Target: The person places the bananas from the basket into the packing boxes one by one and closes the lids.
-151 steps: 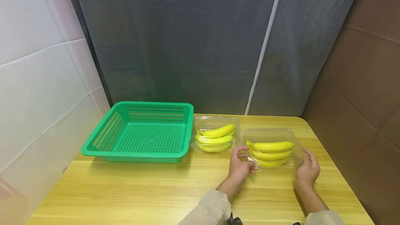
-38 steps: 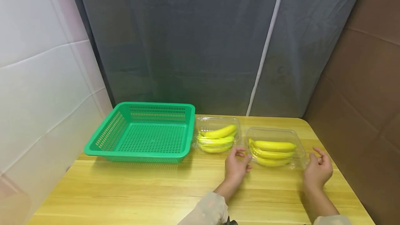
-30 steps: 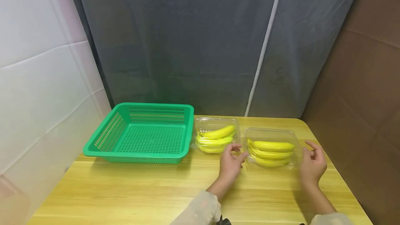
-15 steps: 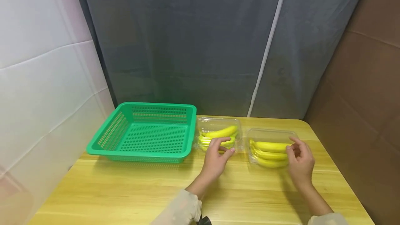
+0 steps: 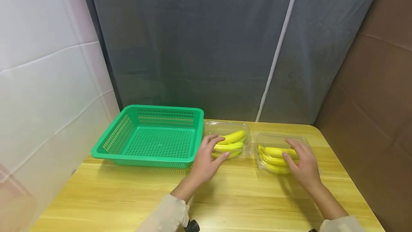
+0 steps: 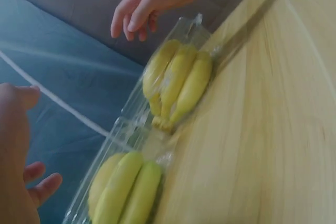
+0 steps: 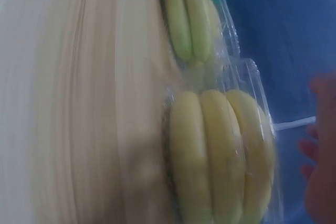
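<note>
Two clear plastic clamshell boxes, each with a bunch of yellow bananas inside, stand side by side on the wooden table. My left hand (image 5: 206, 160) hovers in front of the left box (image 5: 226, 128), its fingers spread and hiding part of the left bananas (image 5: 236, 137). Over the right side of the right box (image 5: 267, 139) is my right hand (image 5: 304, 164), thumb and fingers apart with nothing between them. The right bananas (image 6: 178, 80) show whole in the left wrist view. In the right wrist view the right hand (image 7: 323, 156) is at the edge, apart from the bananas.
A green perforated plastic basket (image 5: 148, 160) with nothing in it stands left of the boxes. A grey curtain (image 5: 193, 46) hangs behind the wooden table (image 5: 128, 196). A white panel (image 5: 48, 81) rises at left, a brown one (image 5: 370, 99) at right.
Both hands held the right box's sides earlier and have let it go. My left hand moved left to the left box; my right hand moved left over the right box. The boxes stayed put.
</note>
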A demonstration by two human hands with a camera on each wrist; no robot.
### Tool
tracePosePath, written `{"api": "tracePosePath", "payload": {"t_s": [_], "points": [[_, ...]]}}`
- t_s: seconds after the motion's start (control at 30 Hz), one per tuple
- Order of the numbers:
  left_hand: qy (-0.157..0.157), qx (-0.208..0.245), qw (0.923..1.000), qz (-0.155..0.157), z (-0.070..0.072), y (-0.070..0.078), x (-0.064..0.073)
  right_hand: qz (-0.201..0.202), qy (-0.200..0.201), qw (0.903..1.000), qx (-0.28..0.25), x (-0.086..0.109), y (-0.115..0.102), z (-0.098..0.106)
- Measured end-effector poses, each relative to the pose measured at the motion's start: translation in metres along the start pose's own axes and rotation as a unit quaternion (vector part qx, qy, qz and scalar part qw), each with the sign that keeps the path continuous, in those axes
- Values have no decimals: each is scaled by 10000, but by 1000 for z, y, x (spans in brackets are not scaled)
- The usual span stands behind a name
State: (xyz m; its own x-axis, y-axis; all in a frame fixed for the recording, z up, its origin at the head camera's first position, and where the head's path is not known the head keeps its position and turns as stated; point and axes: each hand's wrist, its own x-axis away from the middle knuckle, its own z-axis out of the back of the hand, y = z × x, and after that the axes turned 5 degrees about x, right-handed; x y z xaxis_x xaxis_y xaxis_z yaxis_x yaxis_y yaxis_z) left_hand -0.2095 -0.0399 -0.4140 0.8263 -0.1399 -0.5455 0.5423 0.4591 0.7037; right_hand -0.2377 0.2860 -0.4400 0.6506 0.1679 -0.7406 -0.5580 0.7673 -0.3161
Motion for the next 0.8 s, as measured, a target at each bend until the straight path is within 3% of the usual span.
{"api": "tracePosePath", "payload": {"t_s": [0.2,0.4,0.6,0.8], "points": [[-272,-923,9953,-128,19,-5,1,520,-701,9952,444,-4,3,0],[-750,-1806,9801,-352,43,-18,2,669,-1151,9881,770,-6,5,2],[-1135,-2334,9649,-390,71,-35,2,873,-1481,9795,1045,-8,10,4],[-1313,-2601,9561,-303,96,-49,4,963,-1740,9736,1121,-9,16,5]]}}
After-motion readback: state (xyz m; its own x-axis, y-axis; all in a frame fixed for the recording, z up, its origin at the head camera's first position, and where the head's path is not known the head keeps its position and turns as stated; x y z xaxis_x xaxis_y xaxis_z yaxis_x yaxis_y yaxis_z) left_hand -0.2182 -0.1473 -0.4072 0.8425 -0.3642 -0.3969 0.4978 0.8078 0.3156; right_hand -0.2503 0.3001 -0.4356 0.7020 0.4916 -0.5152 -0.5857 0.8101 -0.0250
